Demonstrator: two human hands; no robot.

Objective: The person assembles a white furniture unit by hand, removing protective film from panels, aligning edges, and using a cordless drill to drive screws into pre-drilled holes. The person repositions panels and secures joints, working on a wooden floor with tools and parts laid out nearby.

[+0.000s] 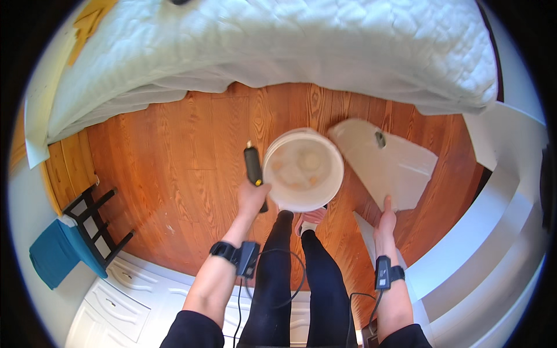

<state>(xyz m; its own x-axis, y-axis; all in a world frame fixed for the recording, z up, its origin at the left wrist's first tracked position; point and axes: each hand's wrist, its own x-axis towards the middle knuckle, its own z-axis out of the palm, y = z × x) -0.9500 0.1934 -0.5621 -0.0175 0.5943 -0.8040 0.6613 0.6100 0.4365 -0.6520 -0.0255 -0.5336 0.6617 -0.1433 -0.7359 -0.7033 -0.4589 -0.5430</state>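
Observation:
My left hand [252, 197] is closed around a slim black handheld tool [253, 165] with a pale tip and a small yellow spot; the tip points away from me. Just right of it is a round white bucket [333, 180], above my feet, with pale and orange patches inside that I cannot make out. My right hand [386, 223] grips the near edge of a flat, pale panel [383, 165]. The panel is tilted, slightly blurred, and carries a dark oval spot near its far side. Its left corner comes close to the bucket's rim.
A bed with a white quilted mattress [290, 40] spans the far side of the wooden floor [203, 145]. At left stands a dark-framed chair with a blue cover [64, 249], near white drawers [116, 307]. White shelving [481, 232] lines the right. Cables hang from both wrist devices.

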